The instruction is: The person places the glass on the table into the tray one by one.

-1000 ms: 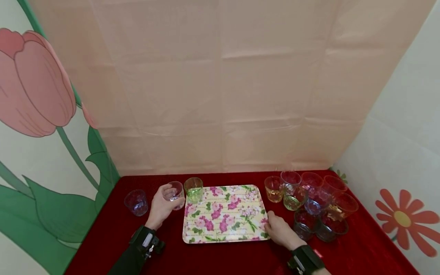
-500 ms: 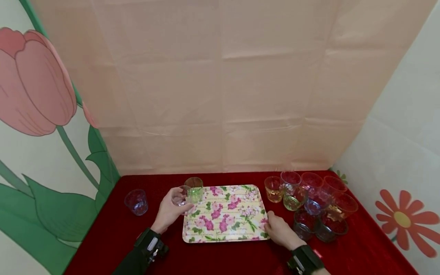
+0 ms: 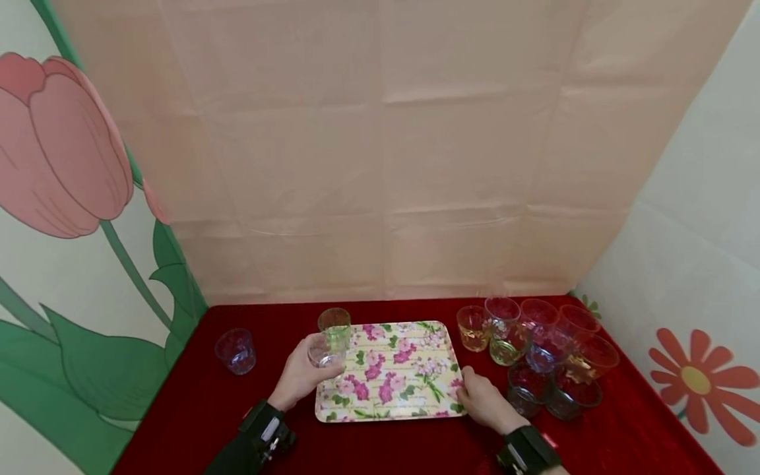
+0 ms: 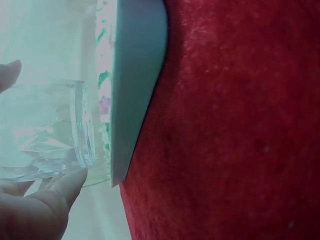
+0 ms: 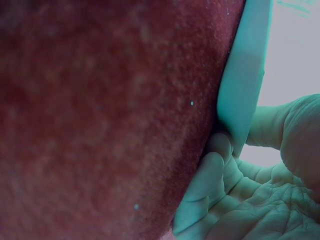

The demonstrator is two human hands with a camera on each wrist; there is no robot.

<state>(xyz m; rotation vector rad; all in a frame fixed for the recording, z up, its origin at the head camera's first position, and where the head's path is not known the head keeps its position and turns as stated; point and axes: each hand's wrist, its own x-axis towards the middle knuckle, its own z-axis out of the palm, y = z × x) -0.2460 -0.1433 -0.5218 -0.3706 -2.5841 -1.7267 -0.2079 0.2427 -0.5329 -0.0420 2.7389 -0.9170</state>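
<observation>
Head view: on the red cloth lies the flowery tray, right hand gripping its right edge. Left hand, holding a clear glass, has moved right; I think that brings the glass over the tray's left side. Touching? I can't tell.

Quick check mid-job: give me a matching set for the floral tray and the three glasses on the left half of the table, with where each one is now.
Things:
1. floral tray
2. clear glass
3. green-tinted glass
4. bluish glass

Places:
A. On the red cloth, well left of the tray, apart from the other glasses
B. In the left hand
C. Gripped at its right edge by the right hand
D. At the tray's far left corner, held by neither hand

Pairs: 1-C, 2-B, 3-D, 4-A
</observation>
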